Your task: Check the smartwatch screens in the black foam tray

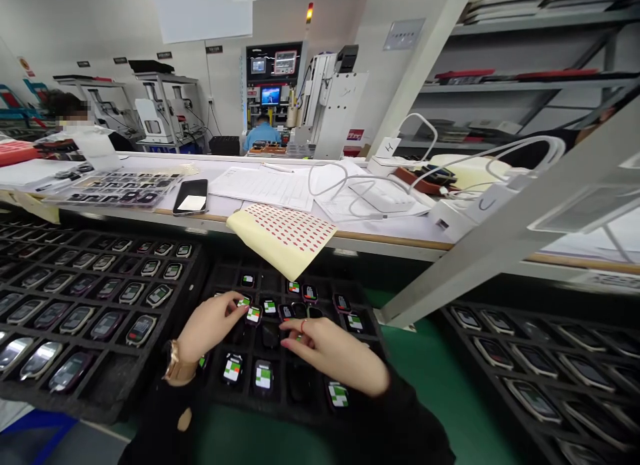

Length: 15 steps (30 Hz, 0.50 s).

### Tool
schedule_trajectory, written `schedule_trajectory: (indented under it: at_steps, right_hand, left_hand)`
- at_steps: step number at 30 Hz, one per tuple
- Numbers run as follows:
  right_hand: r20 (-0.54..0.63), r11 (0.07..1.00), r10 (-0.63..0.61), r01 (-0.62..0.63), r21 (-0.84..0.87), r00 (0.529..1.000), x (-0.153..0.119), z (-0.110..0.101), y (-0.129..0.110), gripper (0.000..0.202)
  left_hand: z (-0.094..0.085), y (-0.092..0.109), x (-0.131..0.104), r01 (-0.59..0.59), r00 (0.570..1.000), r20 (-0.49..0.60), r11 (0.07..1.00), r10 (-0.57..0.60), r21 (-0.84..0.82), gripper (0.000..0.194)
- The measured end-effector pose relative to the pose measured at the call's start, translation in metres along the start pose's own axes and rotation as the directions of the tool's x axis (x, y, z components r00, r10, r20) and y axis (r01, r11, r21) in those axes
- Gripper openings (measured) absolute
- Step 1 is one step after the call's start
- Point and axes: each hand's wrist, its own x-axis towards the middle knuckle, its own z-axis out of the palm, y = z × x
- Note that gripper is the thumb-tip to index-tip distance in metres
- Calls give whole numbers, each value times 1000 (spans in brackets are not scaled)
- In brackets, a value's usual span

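Note:
Below me is a black foam tray [220,275] with smartwatches in its compartments, several with lit green and white screens. My left hand [213,325] reaches in from the left, thumb and forefinger closed at the edge of a lit smartwatch [253,314]. My right hand [333,352] hovers over the tray's middle, with thumb and forefinger apart. Its fingertips are beside a dark-screened watch [270,335]; whether they touch it I cannot tell. Nearer me lie two more lit watches, one at the left [233,368] and another beside it [263,376].
More watch trays stand at left [117,378] and right [480,368]. A slanted white post [440,278] rises at right. A yellow sticker sheet [280,235] overhangs the bench edge. The bench carries a phone [191,196], papers [265,187] and white cables. Two people sit beyond.

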Motion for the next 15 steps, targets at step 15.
schedule_trajectory:
  at_steps: [15]
  right_hand:
    - [-272, 829, 285, -378, -412, 919, 39, 90, -24, 36]
  left_hand:
    - [63, -5, -21, 124, 985, -150, 954, -85, 274, 43]
